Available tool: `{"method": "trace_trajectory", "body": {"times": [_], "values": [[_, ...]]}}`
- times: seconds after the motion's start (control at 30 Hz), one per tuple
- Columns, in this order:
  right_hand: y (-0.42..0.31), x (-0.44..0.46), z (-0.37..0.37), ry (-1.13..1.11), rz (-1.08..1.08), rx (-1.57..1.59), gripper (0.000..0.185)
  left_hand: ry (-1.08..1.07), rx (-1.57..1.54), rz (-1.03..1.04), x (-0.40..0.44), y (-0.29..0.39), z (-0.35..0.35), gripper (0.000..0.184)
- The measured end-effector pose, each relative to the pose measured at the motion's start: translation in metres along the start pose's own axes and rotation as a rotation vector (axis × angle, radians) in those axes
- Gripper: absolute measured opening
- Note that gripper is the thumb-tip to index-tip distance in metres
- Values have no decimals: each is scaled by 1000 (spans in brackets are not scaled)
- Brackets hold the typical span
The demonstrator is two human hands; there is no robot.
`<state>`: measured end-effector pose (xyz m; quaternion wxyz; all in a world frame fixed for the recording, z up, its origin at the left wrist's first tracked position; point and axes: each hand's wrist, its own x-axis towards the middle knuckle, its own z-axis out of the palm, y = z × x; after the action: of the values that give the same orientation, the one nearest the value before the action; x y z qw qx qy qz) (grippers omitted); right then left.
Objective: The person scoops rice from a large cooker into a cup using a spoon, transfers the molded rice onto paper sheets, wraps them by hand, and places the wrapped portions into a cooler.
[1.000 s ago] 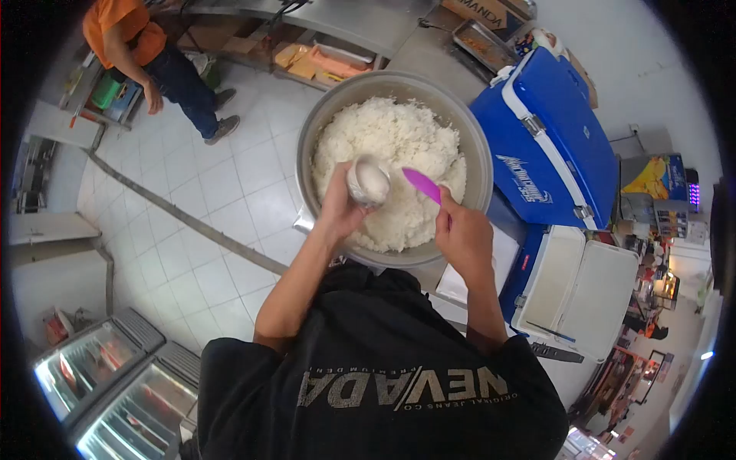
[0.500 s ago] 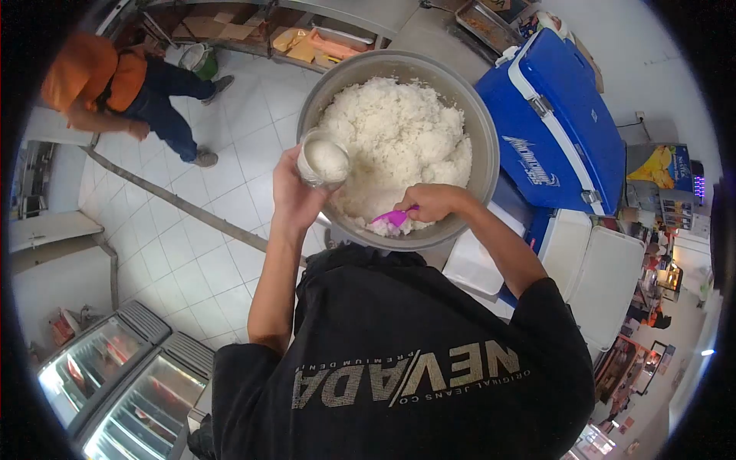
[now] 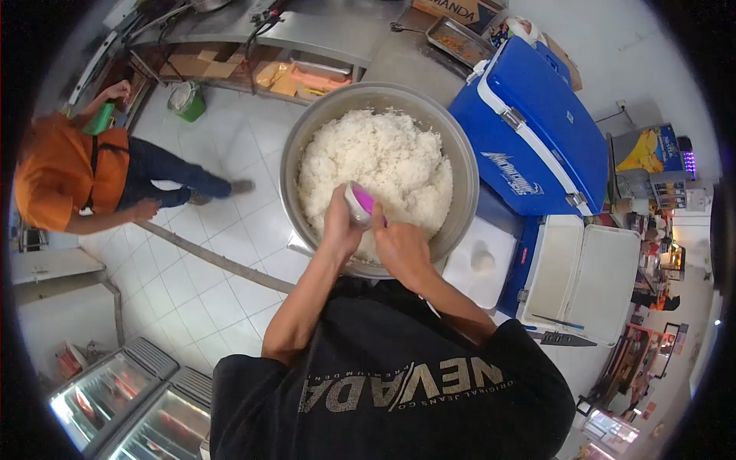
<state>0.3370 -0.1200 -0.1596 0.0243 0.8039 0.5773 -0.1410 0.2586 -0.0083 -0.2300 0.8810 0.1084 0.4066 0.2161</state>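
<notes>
A wide metal pot [image 3: 469, 184] full of cooked white rice [image 3: 376, 149] stands in front of me. Over the near part of the rice, my left hand [image 3: 341, 222] is wrapped round a small clear cup [image 3: 356, 208], tilted toward the right. My right hand [image 3: 400, 244] grips a purple rice scoop [image 3: 363, 200] by its handle. The scoop's blade is at the mouth of the cup; whether it touches the rice inside I cannot tell.
A blue cooler [image 3: 529, 130] stands right of the pot, with an open white-lined box [image 3: 556, 261] nearer me. A white lid [image 3: 479, 264] lies beside the pot. On the left, a person in orange [image 3: 77, 172] walks on the tiled floor [image 3: 192, 261].
The purple scoop has risen from the rice to the cup. My left hand has brought the cup right and down, tilting it. The person in orange has stepped, with one arm now raised.
</notes>
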Motion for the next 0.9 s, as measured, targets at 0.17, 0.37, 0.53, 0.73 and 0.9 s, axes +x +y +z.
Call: {"method": "trace_trajectory", "body": {"times": [0.17, 0.37, 0.53, 0.73, 0.9], "values": [[33, -2, -27, 150, 133, 189, 37, -88, -39, 17, 7, 8, 12, 38], [60, 1, 26, 283, 189, 934, 26, -181, -140, 226, 12, -3, 24, 36], [55, -2, 46, 4, -72, 871, 25, -232, 39, 142, 15, -14, 8, 36], [68, -21, -32, 23, 202, 1064, 49, -206, -38, 124, -1, -1, 7, 38], [63, 13, 16, -144, 54, 850, 62, -230, 37, 172, -5, -4, 10, 39]]}}
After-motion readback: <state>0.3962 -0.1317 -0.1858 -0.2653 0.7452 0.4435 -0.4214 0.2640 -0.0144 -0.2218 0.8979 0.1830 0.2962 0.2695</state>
